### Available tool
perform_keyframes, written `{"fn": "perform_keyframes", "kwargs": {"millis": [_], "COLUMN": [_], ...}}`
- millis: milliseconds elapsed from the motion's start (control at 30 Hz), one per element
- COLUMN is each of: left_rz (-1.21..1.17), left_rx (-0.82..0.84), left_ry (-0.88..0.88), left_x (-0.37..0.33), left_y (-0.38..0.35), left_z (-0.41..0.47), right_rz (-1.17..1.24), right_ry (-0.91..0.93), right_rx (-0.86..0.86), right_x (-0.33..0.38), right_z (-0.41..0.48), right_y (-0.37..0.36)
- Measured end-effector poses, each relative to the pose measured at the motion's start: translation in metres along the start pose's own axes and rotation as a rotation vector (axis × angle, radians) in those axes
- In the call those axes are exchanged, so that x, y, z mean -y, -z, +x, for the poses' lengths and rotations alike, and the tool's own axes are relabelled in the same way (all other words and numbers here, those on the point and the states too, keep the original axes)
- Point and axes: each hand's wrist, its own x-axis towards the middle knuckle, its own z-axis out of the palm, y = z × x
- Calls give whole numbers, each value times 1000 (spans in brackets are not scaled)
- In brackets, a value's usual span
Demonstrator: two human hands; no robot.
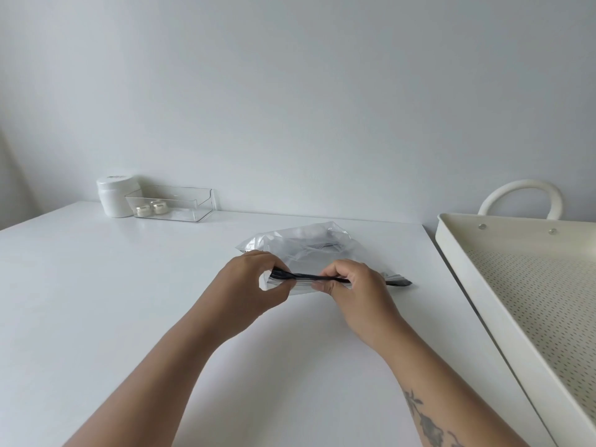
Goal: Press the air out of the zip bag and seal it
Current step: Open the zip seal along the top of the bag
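Left hand (254,282) and right hand (351,285) pinching zip bag (309,246) black seal strip, white table (129,285)

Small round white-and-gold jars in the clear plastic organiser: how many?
2. Both small round white-and-gold jars sit side by side at the left end of the clear plastic organiser: one left, one right. None looks hidden.

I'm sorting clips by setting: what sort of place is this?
Probably a home desk or craft corner: a plain white table against a bare wall, a clear organiser beside a white jar, and a perforated cream cart tray.
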Motion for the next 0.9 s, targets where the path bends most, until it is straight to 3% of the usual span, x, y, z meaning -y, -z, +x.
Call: {"fn": "perform_keyframes", "kwargs": {"millis": [300,533,733,900], "left_rz": [11,0,45,208], "left_rx": [3,-19,58,-16], "left_ry": [-4,-29,-58,-52], "left_x": [3,9,25,30], "left_y": [2,1,-1,-14], "left_z": [0,1,1,5], "right_rz": [33,-250,-127,-91], "right_ry": [-50,96,85,173], "right_rx": [4,-57,-43,33], "right_x": [-3,-6,-4,11], "right_z": [0,0,-2,-10], "right_y": [2,1,12,1]}}
